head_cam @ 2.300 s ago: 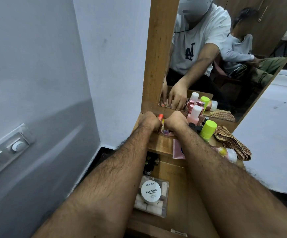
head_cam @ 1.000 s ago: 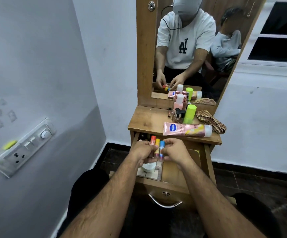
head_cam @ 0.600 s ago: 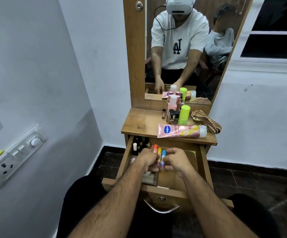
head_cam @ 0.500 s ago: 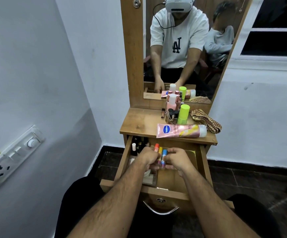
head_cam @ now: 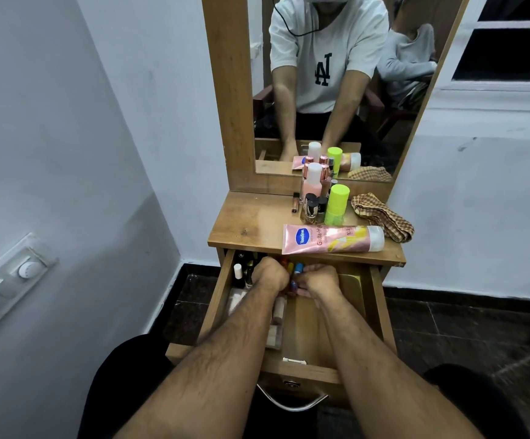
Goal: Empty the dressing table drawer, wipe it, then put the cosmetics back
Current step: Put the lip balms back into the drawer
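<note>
A pale wall (head_cam: 83,153) fills the left of the frame, with a switch plate (head_cam: 7,286) low on it. A wooden bench (head_cam: 257,223) stands at centre frame against a mirror (head_cam: 336,90) in a wooden frame.

The drawer (head_cam: 379,312) below the benchtop is pulled out, its metal handle (head_cam: 292,403) at lower centre. At the drawer's left rear stand small dark bottles (head_cam: 245,274), one with a white cap. A clear plastic box (head_cam: 274,321) lies in the left half of the drawer, partly hidden by the forearm.

The left hand (head_cam: 270,275) is inside the drawer, fingers curled, its grip closed round a bunch of small sticks (head_cam: 293,274) with red, yellow and blue caps. The right hand (head_cam: 319,278), just right of the sticks, is curled on the same bunch, its fingertips pinching their lower ends. The sticks stand upright between the two hands, over the rear middle of the drawer.

On the benchtop, right of centre, stand a pink bottle (head_cam: 313,182), small dark-capped bottles (head_cam: 312,205) and a green bottle (head_cam: 336,205). A pink tube (head_cam: 330,239) lies on its side along the front edge. A checked cloth (head_cam: 380,213) lies crumpled at the right edge.
</note>
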`<state>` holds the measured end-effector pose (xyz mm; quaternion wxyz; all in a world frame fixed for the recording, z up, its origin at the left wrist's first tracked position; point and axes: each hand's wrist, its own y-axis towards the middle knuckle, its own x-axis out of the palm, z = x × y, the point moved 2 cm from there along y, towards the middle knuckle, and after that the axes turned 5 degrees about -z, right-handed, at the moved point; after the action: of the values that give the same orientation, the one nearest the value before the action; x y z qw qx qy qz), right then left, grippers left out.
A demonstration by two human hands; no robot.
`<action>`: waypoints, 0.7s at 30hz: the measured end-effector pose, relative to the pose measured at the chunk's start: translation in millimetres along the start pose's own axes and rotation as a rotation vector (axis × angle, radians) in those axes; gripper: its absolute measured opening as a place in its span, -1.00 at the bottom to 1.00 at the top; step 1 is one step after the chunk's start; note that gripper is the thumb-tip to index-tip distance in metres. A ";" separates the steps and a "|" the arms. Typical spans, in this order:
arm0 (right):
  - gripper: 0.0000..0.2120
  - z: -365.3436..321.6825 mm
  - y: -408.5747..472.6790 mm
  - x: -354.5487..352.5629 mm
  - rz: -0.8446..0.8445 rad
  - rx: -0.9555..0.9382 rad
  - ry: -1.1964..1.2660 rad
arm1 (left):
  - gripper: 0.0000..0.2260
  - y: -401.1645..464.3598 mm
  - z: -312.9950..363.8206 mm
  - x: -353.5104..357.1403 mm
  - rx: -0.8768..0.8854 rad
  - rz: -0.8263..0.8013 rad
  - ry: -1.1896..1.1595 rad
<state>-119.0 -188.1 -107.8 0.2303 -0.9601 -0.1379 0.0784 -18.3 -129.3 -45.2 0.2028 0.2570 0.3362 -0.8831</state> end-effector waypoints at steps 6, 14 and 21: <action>-0.93 4.8 7.0 -1.0 0.071 0.007 -0.075 | -0.65 -4.7 2.4 -0.5 0.027 0.031 0.123; -0.82 8.4 14.6 7.4 0.281 0.024 -0.076 | -0.72 -4.4 3.0 -1.6 0.108 0.045 0.241; -0.85 10.9 12.5 4.8 0.282 0.016 -0.134 | -0.77 -11.8 -0.5 -2.3 0.177 0.085 0.335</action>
<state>-113.9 -192.8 -123.6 0.2148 -0.9607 -0.0160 0.1749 -22.7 -120.3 -38.4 0.1579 0.4313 0.2751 -0.8446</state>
